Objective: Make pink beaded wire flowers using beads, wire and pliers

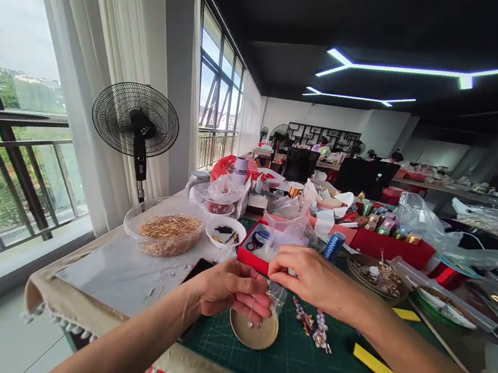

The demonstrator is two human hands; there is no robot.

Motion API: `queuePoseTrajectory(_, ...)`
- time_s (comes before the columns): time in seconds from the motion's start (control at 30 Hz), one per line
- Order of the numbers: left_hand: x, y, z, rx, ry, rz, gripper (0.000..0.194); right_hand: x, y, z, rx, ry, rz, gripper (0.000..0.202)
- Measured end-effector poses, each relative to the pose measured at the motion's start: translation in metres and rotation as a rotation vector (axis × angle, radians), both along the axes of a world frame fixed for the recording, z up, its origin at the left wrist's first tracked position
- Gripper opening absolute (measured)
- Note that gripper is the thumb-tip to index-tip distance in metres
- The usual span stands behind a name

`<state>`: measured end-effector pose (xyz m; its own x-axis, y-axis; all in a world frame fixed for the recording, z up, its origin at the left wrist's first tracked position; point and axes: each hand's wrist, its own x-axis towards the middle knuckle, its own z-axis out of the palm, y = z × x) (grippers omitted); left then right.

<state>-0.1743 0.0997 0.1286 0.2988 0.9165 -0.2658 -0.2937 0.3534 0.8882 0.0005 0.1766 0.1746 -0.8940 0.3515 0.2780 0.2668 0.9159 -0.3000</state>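
My left hand is closed in a pinch, palm partly up, on a thin beaded strand whose small pale bead hangs below the fingers. Close above and to the right, my right hand is also pinched shut, and whatever lies between its fingertips is too small to make out. Under both hands sits a shallow beige dish. Pink and lilac beaded ornaments lie on the green cutting mat to the right of the dish.
A clear tub of gold pins and a white bowl stand left, beside a red box. A blue spool, yellow strips and a bead tray are at right. A fan stands by the window.
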Motion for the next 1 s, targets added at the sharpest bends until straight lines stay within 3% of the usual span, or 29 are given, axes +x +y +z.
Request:
queuePoseTrajectory(0.43, -0.012, -0.006, -0.001, 0.008, 0.014, 0.065, 0.025, -0.016, -0.007, -0.005, 0.060, 0.135, -0.118, 0.009)
queuePoseTrajectory(0.57, -0.012, -0.004, 0.002, 0.054, -0.009, 0.100, 0.023, -0.021, -0.004, -0.008, -0.066, 0.222, -0.115, 0.008)
queuePoseTrajectory(0.77, -0.002, 0.012, 0.010, 0.281, -0.157, 0.277, 0.016, -0.026, 0.005, -0.004, -0.325, 0.342, -0.118, 0.010)
queuePoseTrajectory(1.0, 0.008, 0.027, 0.025, 0.184, -0.241, 0.142, 0.021, -0.031, 0.011, 0.008, -0.463, 0.362, -0.197, 0.014)
